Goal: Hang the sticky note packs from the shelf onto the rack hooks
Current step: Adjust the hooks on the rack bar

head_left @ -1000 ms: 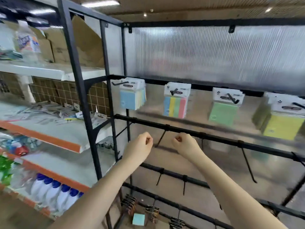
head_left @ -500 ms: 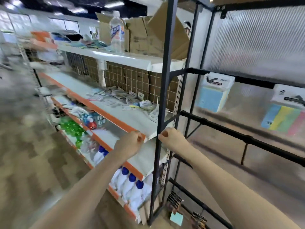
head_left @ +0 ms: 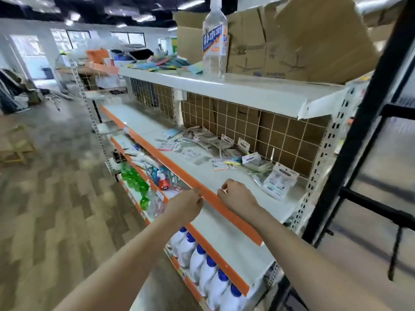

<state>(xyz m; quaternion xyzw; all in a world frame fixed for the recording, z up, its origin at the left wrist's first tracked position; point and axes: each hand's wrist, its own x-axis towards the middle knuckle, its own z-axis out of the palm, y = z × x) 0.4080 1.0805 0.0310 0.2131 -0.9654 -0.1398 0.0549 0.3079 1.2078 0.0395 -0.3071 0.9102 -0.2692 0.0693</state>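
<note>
Both our hands are loose fists holding nothing: left hand (head_left: 186,204) in front of the shelf's (head_left: 224,187) orange edge, right hand (head_left: 239,196) just over it. The packs (head_left: 278,181) lie scattered flat on the white metal shelf by the wire grid, too jumbled to count. One clear plastic bottle (head_left: 215,39) stands up top.

The shelf (head_left: 235,234) is pale grey-white with a bright orange front edge; behind it a white wire grid (head_left: 258,129) crosses brown cardboard. Below the shelf stand white bottles with blue caps (head_left: 211,268) and green bottles (head_left: 132,176). Right of the shelf the rack frame (head_left: 363,122) is black. The floor (head_left: 56,209) shows a grey-brown zigzag pattern
</note>
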